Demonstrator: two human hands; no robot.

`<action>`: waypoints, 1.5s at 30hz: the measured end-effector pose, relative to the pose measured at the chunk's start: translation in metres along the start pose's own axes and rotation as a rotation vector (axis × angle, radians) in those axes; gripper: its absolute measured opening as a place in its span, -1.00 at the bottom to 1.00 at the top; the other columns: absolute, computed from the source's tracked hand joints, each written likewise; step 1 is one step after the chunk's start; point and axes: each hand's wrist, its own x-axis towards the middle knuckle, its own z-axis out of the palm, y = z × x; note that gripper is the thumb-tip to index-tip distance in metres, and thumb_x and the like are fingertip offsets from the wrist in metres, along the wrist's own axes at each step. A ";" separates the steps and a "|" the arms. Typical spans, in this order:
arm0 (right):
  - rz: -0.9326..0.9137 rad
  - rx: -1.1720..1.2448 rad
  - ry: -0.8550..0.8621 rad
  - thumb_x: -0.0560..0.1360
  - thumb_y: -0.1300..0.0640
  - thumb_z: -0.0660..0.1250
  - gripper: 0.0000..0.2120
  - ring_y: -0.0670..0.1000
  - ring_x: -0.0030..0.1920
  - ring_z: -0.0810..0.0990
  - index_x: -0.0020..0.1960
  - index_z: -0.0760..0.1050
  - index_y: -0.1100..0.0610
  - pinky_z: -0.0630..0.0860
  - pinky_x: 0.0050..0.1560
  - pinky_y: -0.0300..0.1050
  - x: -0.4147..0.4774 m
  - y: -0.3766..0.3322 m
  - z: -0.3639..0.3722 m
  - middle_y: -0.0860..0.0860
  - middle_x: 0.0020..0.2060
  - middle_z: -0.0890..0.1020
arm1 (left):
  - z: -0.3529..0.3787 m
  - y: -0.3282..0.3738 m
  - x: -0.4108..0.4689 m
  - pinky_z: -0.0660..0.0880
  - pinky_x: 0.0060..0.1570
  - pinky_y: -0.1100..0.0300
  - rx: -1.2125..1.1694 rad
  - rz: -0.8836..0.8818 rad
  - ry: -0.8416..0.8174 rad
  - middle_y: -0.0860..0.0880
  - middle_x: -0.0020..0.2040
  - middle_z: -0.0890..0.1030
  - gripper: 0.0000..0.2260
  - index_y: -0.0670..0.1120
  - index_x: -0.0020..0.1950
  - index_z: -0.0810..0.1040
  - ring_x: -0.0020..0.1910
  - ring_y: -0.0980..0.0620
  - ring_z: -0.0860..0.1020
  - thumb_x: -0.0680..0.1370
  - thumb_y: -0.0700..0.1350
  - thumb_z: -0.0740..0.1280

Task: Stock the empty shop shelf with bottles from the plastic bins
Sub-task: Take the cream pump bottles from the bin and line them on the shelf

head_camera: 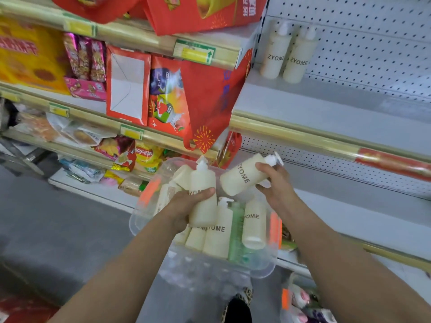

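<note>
My left hand [186, 206] grips one cream bottle [202, 197], my right hand [275, 183] another [242, 177], both lifted above the bin [149, 220] beneath them, ready for shelving.

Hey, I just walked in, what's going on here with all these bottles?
A person is stocking a shop shelf. The left hand grips an upright cream pump bottle, and the right hand grips a second bottle, tilted. Both are above a clear plastic bin that holds more bottles, one of them green. Two matching bottles already stand at the back of the white shelf on the upper right, the only ones in view on it.
</note>
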 end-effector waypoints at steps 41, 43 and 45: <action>-0.285 0.180 -0.077 0.35 0.05 0.56 -0.55 0.10 0.03 0.69 0.17 0.59 0.18 0.62 0.07 0.10 0.020 -0.253 -0.029 0.11 0.04 0.72 | 0.156 0.199 0.029 0.63 -0.11 -0.05 -0.084 0.409 -0.390 -0.20 0.15 0.67 -0.50 -0.17 0.31 0.51 0.10 -0.19 0.66 0.41 -0.06 0.49; -0.311 0.115 -0.037 0.40 0.04 0.54 -0.66 0.05 0.00 0.67 0.11 0.60 0.15 0.60 0.01 0.01 0.042 -0.259 -0.024 0.06 -0.01 0.72 | 0.158 0.204 0.038 0.63 -0.13 -0.07 -0.110 0.404 -0.376 -0.20 0.14 0.68 -0.49 -0.17 0.31 0.52 0.07 -0.19 0.67 0.40 -0.07 0.49; -0.335 0.065 -0.034 0.43 0.06 0.53 -0.70 0.06 -0.01 0.67 0.10 0.59 0.14 0.57 -0.05 -0.05 0.065 -0.263 -0.019 0.05 -0.06 0.72 | 0.160 0.208 0.048 0.64 -0.11 -0.09 -0.135 0.399 -0.362 -0.22 0.14 0.67 -0.49 -0.17 0.31 0.52 0.04 -0.19 0.67 0.38 -0.09 0.50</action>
